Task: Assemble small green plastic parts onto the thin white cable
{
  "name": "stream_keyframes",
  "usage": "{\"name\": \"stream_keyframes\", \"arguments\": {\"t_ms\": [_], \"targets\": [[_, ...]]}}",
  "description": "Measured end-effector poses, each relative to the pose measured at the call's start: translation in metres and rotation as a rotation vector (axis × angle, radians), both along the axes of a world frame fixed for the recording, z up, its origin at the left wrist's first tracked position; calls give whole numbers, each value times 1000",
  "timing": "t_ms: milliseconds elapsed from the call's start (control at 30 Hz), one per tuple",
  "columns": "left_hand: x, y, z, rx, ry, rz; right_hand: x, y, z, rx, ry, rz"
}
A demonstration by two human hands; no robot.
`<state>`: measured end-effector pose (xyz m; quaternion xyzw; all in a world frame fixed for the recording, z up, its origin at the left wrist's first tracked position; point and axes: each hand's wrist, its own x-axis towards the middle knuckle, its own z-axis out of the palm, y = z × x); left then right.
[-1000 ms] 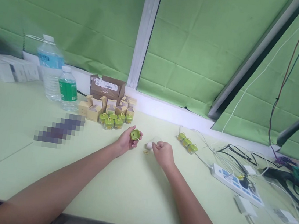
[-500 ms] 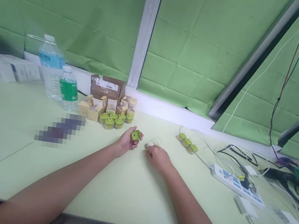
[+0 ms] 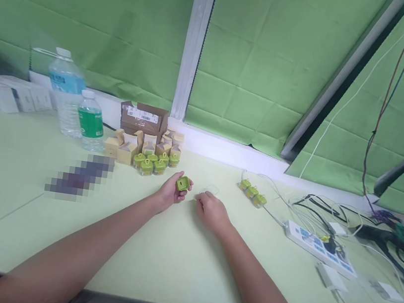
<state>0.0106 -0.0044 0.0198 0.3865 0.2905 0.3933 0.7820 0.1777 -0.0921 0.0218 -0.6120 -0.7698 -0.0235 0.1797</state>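
My left hand (image 3: 168,195) is closed around a small square green lid (image 3: 183,184), its hollow inside with a dark slot turned up toward me. To the right, my right hand (image 3: 214,214) rests low over the table with its fingers pinched together. What those fingertips hold, if anything, is too small and hidden to name. Just beyond them lies a small clear plastic container (image 3: 212,189), partly covered by the hand. Several little clear containers with green lids (image 3: 146,166) stand in a cluster left of my left hand.
Behind the cluster are open small cardboard boxes (image 3: 126,152) and a larger brown box (image 3: 142,119). Two water bottles (image 3: 91,126) stand to the left. On the right, three more green-lidded containers (image 3: 252,192) sit near a white power strip (image 3: 318,248) and tangled cables.
The whitish thing by my right fingertips no longer shows, and that hand has shifted slightly. My left hand keeps hold of the green lid in nearly the same place.
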Motion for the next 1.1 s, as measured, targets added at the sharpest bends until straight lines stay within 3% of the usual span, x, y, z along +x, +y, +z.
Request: {"name": "stream_keyframes", "arguments": {"t_ms": [167,333,567,767,1100], "targets": [[0,0,-2,13,6,-11,3,-2,4,135,355,45],[1,-1,-3,52,42,-38,3,-1,5,162,490,59],[6,-7,-7,107,185,-57,-3,-5,5,236,452,134],[10,-9,-15,261,291,-104,-7,-4,2,268,343,162],[13,-21,-8,456,368,-115,-14,-4,-3,226,199,100]]}}
